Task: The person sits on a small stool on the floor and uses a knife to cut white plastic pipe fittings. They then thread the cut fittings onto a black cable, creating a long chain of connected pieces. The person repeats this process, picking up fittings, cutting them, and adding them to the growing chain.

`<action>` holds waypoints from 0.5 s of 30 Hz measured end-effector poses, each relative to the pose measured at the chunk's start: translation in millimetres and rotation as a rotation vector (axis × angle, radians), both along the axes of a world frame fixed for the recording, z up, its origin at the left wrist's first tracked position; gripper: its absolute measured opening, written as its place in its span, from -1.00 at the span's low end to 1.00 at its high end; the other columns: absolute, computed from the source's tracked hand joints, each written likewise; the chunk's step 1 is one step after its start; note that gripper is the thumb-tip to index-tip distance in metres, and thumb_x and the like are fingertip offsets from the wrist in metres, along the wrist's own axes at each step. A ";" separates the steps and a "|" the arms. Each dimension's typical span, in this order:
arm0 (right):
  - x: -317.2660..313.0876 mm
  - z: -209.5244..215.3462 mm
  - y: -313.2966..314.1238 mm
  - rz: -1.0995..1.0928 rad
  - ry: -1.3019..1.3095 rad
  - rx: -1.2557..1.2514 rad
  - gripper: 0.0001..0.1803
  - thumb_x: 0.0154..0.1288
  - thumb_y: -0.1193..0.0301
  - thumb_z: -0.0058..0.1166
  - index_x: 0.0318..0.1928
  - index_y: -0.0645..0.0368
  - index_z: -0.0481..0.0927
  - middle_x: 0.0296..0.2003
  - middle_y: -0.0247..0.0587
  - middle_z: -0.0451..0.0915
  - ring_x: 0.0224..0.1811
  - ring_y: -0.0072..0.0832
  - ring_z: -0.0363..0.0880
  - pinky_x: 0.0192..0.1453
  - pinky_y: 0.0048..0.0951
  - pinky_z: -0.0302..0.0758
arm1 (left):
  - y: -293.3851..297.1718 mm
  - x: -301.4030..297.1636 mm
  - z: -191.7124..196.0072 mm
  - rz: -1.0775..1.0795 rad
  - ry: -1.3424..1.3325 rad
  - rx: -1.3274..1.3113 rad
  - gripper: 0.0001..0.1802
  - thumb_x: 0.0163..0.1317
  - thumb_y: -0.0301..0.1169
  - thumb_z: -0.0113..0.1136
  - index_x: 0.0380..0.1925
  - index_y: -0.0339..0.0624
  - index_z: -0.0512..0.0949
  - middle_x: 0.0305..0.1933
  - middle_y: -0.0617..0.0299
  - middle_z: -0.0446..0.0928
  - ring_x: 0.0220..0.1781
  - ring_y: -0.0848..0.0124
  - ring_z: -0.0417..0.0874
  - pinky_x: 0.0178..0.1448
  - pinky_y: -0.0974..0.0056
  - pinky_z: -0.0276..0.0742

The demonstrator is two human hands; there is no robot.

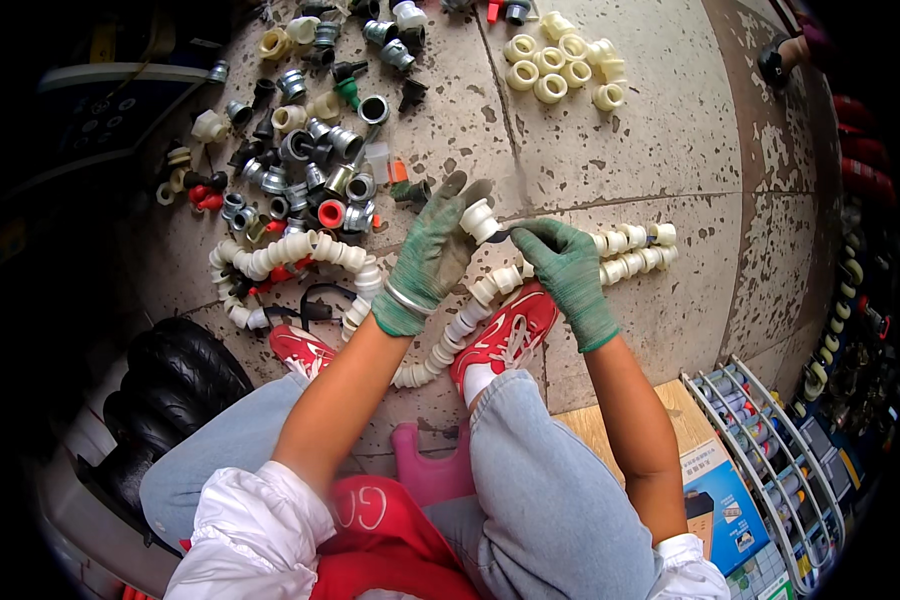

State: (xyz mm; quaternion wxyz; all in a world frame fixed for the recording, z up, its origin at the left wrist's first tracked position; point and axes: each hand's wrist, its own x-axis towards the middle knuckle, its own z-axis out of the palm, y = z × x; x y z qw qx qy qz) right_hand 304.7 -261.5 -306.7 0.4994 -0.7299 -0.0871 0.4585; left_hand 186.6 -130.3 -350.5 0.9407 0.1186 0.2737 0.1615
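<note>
- Pink stool (432, 476), lower centre.
- String of white fittings (460, 326), across the middle.
- Left hand (431, 252), green-gloved: fingers part-curled, holding one white fitting (480, 221), centre.
- Right hand (567, 272), green-gloved: fingertips pinched on dark strip (499, 237) beside it.
- Mixed fittings (345, 143), upper left.
- Cream rings (549, 60), upper centre.

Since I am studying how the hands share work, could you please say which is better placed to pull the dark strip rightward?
Probably the right hand: it appears to pinch the dark strip beside the white fitting, which the left hand holds.
</note>
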 end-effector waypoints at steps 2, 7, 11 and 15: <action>-7.0 -5.5 0.0 -0.029 0.009 0.015 -0.81 0.19 0.49 0.15 -0.18 0.29 0.64 -0.40 -0.37 0.62 -0.40 -0.74 0.45 -0.32 -0.66 0.42 | -2.5 -0.4 -0.3 0.030 0.018 -0.071 -0.52 0.29 -0.47 0.05 0.22 -0.11 0.27 0.19 0.05 0.40 0.17 0.28 0.47 0.24 0.25 0.44; -10.5 -7.8 -3.1 -0.024 0.038 0.011 -0.81 0.21 0.49 0.13 -0.17 0.28 0.64 -0.37 -0.35 0.63 -0.35 -0.71 0.48 -0.27 -0.65 0.44 | -2.9 -6.2 -5.0 0.051 0.136 -0.008 -0.59 0.28 -0.58 -0.01 0.15 -0.19 0.34 0.10 0.06 0.48 0.13 0.25 0.52 0.23 0.22 0.47; -4.6 -8.9 -10.5 0.182 -0.005 -0.010 -0.56 0.12 0.49 0.16 0.05 0.26 0.48 -0.17 -0.20 0.61 -0.13 -0.55 0.53 -0.02 -0.51 0.48 | -1.7 2.6 11.5 0.030 0.413 0.297 -0.64 0.28 -0.60 -0.03 0.10 -0.30 0.37 0.00 0.04 0.54 0.05 0.28 0.57 0.19 0.25 0.50; -13.4 -3.1 -1.7 0.262 -0.238 0.174 -0.16 0.00 0.49 0.22 0.32 0.19 0.12 0.05 -0.09 0.49 0.13 -0.44 0.43 0.24 -0.39 0.37 | -4.5 7.7 35.5 -0.063 0.458 0.577 -0.66 0.30 -0.59 -0.04 0.07 -0.40 0.37 -0.03 0.01 0.55 0.03 0.32 0.58 0.15 0.30 0.50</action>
